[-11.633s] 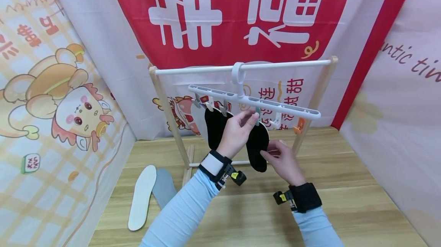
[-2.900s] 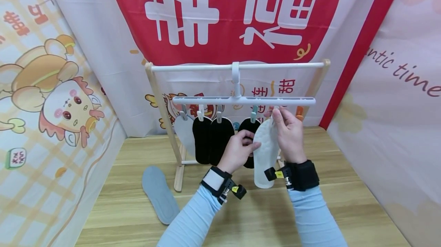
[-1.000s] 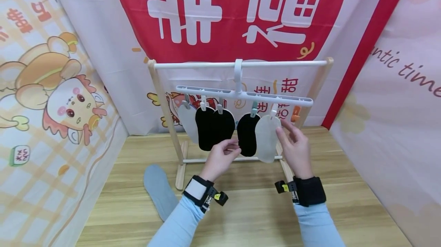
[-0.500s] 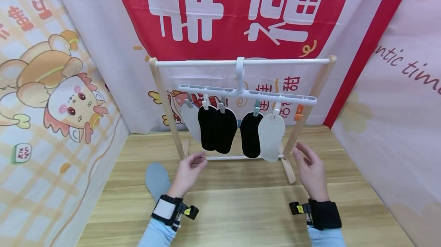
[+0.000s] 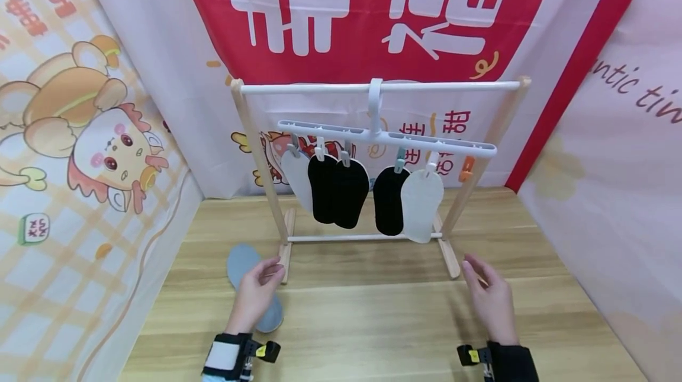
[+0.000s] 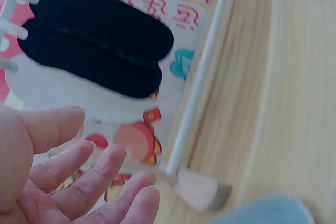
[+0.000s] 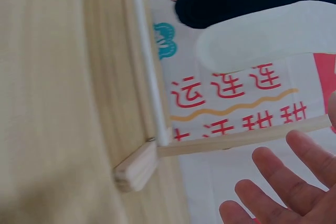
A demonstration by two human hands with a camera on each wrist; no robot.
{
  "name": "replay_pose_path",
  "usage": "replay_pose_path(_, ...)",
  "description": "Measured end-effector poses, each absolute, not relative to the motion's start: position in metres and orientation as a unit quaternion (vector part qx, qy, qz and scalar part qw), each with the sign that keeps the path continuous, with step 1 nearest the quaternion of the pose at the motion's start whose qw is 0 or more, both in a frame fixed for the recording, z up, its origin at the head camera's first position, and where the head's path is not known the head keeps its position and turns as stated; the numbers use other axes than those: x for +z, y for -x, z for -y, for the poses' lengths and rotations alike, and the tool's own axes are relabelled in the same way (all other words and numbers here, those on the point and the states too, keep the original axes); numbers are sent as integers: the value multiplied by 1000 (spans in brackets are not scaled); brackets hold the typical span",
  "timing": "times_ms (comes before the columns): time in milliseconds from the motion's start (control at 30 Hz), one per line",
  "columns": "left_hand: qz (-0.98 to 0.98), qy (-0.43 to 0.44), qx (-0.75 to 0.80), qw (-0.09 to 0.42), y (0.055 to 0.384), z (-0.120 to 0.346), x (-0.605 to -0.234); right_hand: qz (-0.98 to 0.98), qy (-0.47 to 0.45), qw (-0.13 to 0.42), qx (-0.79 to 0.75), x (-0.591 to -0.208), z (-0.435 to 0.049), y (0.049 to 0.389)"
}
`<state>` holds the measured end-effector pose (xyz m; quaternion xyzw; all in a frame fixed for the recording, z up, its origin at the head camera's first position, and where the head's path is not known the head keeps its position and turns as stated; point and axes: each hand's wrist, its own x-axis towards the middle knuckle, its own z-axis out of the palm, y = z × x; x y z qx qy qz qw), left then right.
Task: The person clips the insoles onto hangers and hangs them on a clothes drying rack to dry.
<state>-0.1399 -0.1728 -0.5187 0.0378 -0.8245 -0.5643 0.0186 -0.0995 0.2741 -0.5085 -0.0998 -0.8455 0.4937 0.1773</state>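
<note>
My left hand [image 5: 254,298] hovers over or beside a grey insole [image 5: 270,315] lying on the table, its fingers loosely bent and holding nothing; contact cannot be told. My right hand [image 5: 490,299], empty and relaxed, is low on the right, near the rack's right foot [image 5: 449,257]. Above them a white clip hanger [image 5: 341,131] carries a pale insole [image 5: 297,177], two overlapping black insoles [image 5: 351,195], another black insole [image 5: 388,201] and a white insole [image 5: 422,207], all hanging from clips. An orange clip [image 5: 466,169] at its right end holds nothing.
The hanger hooks over the white top bar [image 5: 303,89] of a wooden rack [image 5: 261,163]. A lower bar [image 5: 341,238] joins the rack's feet. Behind is a red and white printed cloth [image 5: 367,15]; printed cloths also flank the wooden table [image 5: 373,334].
The white insole, earlier held at its clip by my hands, now hangs free. Both hands have dropped and spread apart, the left toward the grey insole. Another white insole has left the table.
</note>
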Motion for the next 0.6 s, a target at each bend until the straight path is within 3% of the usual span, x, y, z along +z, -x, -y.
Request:
replay_pose_path(333, 843, -115, -525, 22, 115, 213, -539, 871, 93, 123, 466, -525, -269, 80)
replay_pose_path(600, 848, -166, -504, 5, 97, 237, -549, 899, 61, 123, 417, -532, -261, 77)
